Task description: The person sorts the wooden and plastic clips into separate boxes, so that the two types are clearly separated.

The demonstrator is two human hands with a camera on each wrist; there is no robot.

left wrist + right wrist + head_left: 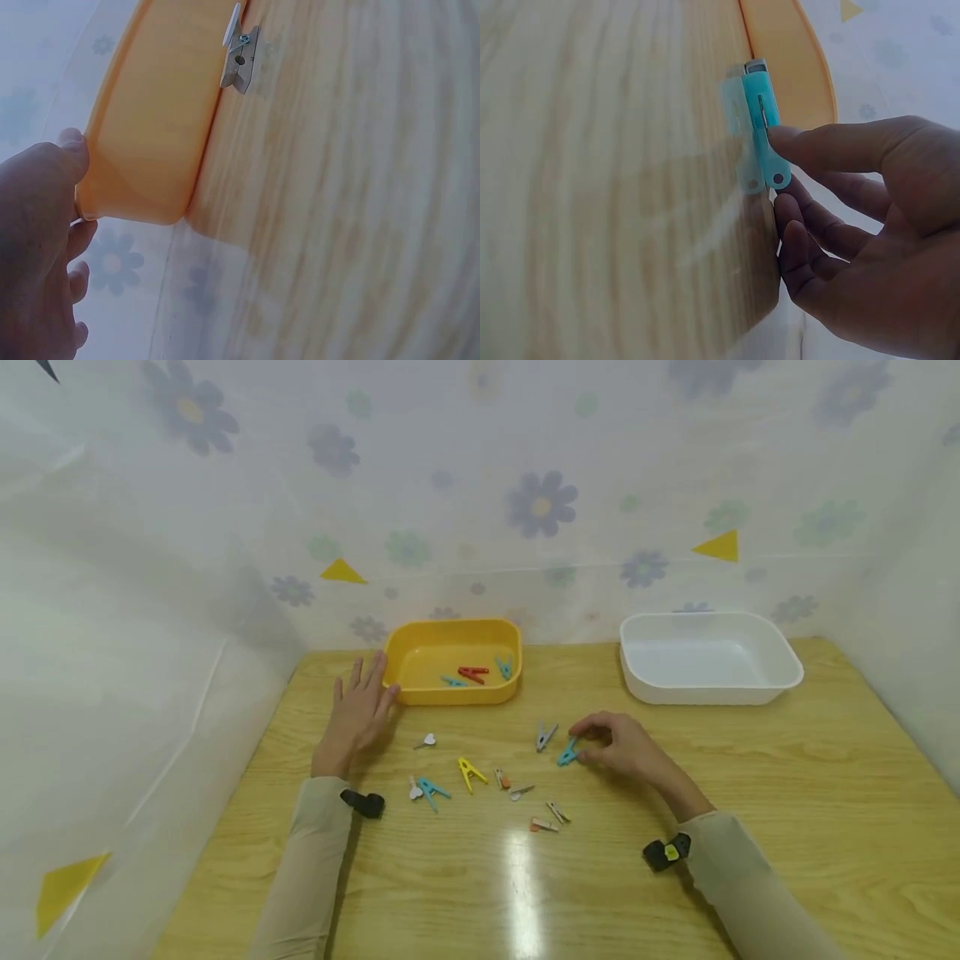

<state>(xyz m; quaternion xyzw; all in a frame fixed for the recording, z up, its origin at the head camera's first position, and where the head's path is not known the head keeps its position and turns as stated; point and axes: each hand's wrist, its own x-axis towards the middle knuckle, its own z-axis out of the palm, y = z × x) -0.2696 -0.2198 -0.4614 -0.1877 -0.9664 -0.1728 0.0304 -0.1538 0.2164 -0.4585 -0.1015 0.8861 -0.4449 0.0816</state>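
Observation:
My left hand rests against the left end of the yellow tray, its thumb at the near corner and its fingers extended. Two blue clothespins and a red clothespin lie inside that tray. A light-blue clothespin is pinched by my right hand at the handle end, low over the tabletop; the right wrist view shows the thumb on this clothespin. Just left of it lies a grey clothespin. A small clip with a white heart lies near my left hand.
A white tray stands at the back right. Between my arms lie a yellow clothespin, another blue clothespin and several small wooden clips. A flower-patterned curtain hangs behind the wooden table.

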